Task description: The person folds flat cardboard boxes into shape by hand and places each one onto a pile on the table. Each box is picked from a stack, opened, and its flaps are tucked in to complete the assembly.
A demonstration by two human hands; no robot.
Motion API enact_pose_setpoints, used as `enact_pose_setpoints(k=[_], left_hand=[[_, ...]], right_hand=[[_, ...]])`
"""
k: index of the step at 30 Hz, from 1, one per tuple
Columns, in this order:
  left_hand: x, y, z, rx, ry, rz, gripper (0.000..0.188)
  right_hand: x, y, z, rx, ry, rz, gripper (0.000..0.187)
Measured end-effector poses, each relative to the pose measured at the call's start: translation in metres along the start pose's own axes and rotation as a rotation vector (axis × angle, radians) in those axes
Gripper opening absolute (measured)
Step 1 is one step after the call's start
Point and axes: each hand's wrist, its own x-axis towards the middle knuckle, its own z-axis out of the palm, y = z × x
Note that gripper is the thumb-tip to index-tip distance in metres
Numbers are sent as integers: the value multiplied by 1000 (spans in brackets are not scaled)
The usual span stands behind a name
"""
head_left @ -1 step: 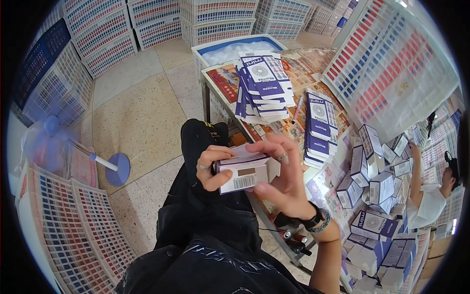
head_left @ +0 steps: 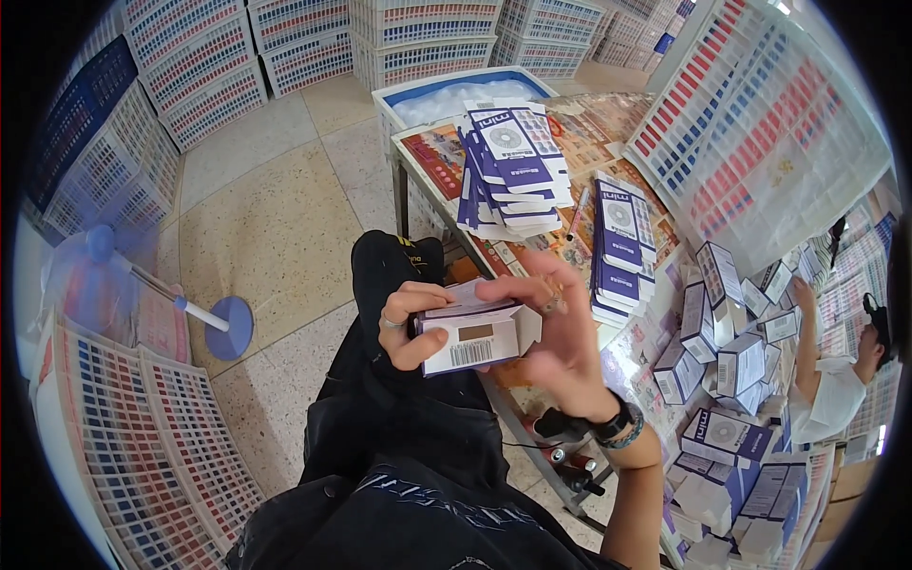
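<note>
Over my lap, my left hand is closed round a small white and purple carton, thumb on its barcode side and fingers along its top. The carton's right end shows raised white flaps; its inside is hidden. My right hand is at that end, fingers apart and partly blurred. Its index fingertip rests on the carton's top edge, while the thumb stands off from it. Nearest on the table are a pile of flat cartons and a second, narrower stack of flat cartons.
Many made-up cartons lie heaped on the table's right side, where another person reaches in. A tilted crate leans beyond. A pen lies between the stacks. A fan runs at left; stacked crates line the back.
My right thumb has drawn away to the right from the carton's end, and the right hand has opened a little. My left hand and the carton have barely shifted.
</note>
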Motion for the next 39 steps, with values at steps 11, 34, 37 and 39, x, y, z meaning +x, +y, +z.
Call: enact_pose_setpoints(k=[11, 34, 37, 39], left_hand=[[12, 9, 2, 106, -149, -91, 87], [5, 18, 5, -105, -16, -423, 93], [7, 22, 4, -76, -77, -432, 99], [8, 13, 10, -105, -41, -352, 100]], right_hand=[[11, 4, -17, 41, -28, 51, 24], [19, 2, -35, -987, -323, -610, 58], [18, 5, -38, -1029, -321, -664, 57], [20, 5, -40, -849, -340, -623, 57]])
